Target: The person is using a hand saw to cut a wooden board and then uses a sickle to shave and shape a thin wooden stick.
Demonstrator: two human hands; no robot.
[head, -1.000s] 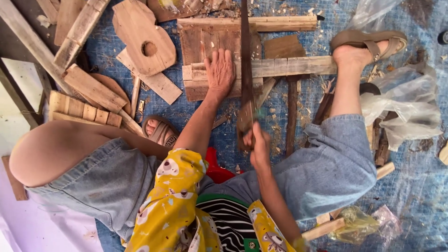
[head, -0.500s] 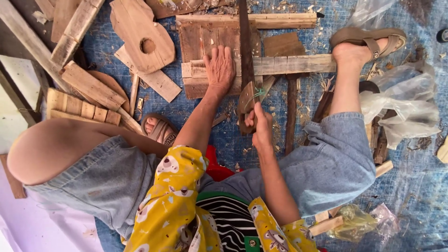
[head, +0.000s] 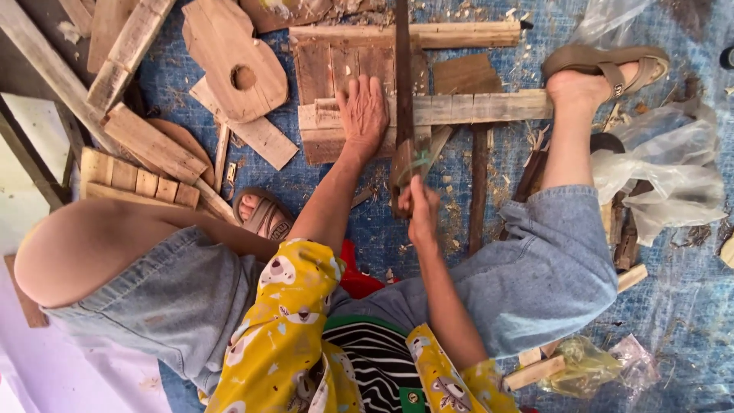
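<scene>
Denim shorts and a yellow patterned top fill the lower frame, near the camera. Just above, right hand point(head: 419, 208) curled tight round the wooden handle of a handsaw point(head: 403, 115), blade running straight up through centre frame across a pale wooden strip point(head: 466, 108). Left hand point(head: 362, 113) pressed flat, fingers spread, on that strip and on the brown board point(head: 330, 73) beneath it. Sandalled foot point(head: 592, 73) planted on the strip's right end, upper right. Clear plastic bags point(head: 657, 164) crumpled at right, contents too blurred to tell; another bag point(head: 592, 365) lower right, seemingly with wood offcuts beside it. Farther up, a cut-out board with a round hole point(head: 233, 65) upper left. Compared with a second ago, right hand and saw handle higher in frame, nearer the strip; left hand unmoved.
</scene>
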